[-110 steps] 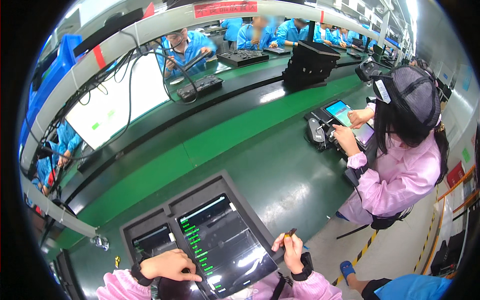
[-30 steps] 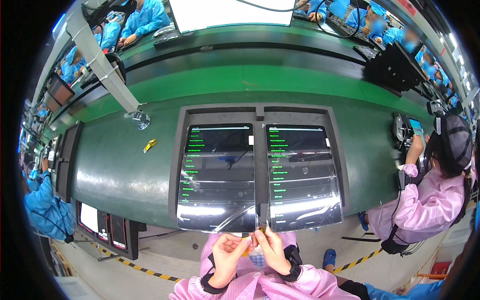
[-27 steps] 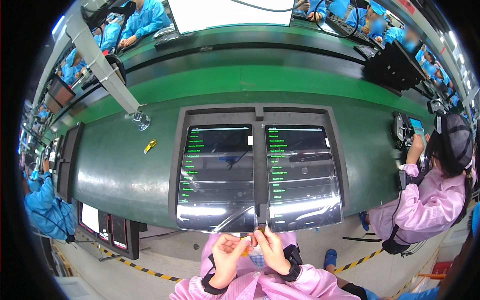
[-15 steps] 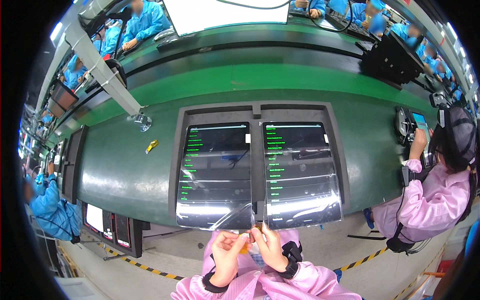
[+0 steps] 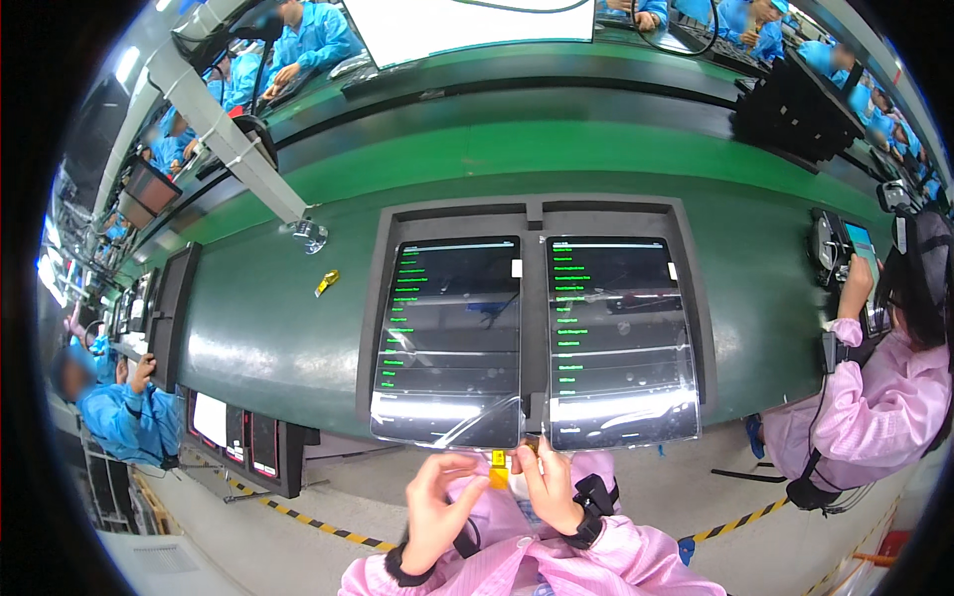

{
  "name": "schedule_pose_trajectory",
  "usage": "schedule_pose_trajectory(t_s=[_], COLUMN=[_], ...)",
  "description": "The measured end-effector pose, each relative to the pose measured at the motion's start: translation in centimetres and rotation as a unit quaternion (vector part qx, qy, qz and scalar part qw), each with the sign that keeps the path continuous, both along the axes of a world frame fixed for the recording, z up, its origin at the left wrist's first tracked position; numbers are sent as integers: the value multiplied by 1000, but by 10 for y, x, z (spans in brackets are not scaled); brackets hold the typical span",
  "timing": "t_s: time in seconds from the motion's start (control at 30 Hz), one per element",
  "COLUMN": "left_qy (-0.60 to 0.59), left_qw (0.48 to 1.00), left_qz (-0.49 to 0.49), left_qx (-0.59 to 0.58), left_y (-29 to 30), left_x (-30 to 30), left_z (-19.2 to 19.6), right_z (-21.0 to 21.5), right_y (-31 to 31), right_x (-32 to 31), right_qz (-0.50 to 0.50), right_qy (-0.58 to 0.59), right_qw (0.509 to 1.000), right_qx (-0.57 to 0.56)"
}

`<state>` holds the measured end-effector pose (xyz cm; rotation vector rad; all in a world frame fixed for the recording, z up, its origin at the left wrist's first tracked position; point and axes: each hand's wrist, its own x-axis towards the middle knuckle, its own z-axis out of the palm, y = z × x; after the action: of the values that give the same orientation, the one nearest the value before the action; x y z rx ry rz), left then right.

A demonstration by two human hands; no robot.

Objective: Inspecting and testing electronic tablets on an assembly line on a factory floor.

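Observation:
Two tablets lie side by side with lit dark screens showing green lines of text, the left tablet [image 5: 452,328] and the right tablet [image 5: 621,333], both under clear film. At the left tablet's lower right corner hangs a small yellow-orange flex strip [image 5: 499,477]. My left hand [image 5: 435,505] is just left of the strip, thumb and fingers apart, apparently not gripping it. My right hand [image 5: 550,489] is closed in a pinch at the near edge between the tablets; a small dark bit shows at its fingertips, too small to name.
A grey tray [image 5: 708,348] frames the tablets on the green bench [image 5: 268,343]. Left of it lie a yellow strip [image 5: 327,283] and a clear-and-metal fitting [image 5: 310,235] by a pale post [image 5: 224,134]. A person in pink [image 5: 884,417] works at the right; another in blue [image 5: 129,417] at the left.
My left hand's fingers have spread and drawn back from the yellow strip, which now shows more fully. My right hand stays pinched. The whole view has shifted slightly.

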<state>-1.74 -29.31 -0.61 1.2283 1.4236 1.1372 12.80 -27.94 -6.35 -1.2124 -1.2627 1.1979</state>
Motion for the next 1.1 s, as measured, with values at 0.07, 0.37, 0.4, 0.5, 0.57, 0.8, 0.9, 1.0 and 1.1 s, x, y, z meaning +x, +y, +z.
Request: schedule_pose_trajectory(t_s=[0.07,0.37,0.4,0.5,0.57,0.8,0.9,1.0,1.1], left_qy=[225,387,391,393,391,379,366,369,376], left_qw=[967,872,867,863,866,868,873,864,853], left_qz=[-58,-220,-220,-205,-187,-213,-216,-228,-239], left_qx=[106,202,219,243,250,242,238,254,272], left_y=[-1,40,41,42,41,45,44,44,47], left_x=[-21,-12,-14,-15,-12,-14,-15,-18,-17], left_z=[11,23,20,13,8,18,17,15,14], right_z=[1,-13,-10,-7,-6,-1,0,1,-1], right_y=[1,-1,-1,-1,-1,1,0,0,-1], right_x=[1,-2,-2,-3,-3,-1,-2,-2,-1], right_qz=[-3,-16,-12,-10,-11,-5,-6,-7,-8], right_qy=[0,-54,-52,-55,-60,-69,-77,-81,-81], right_qw=[1000,997,997,997,997,996,995,995,995], right_qx=[3,61,54,45,45,55,56,56,53])
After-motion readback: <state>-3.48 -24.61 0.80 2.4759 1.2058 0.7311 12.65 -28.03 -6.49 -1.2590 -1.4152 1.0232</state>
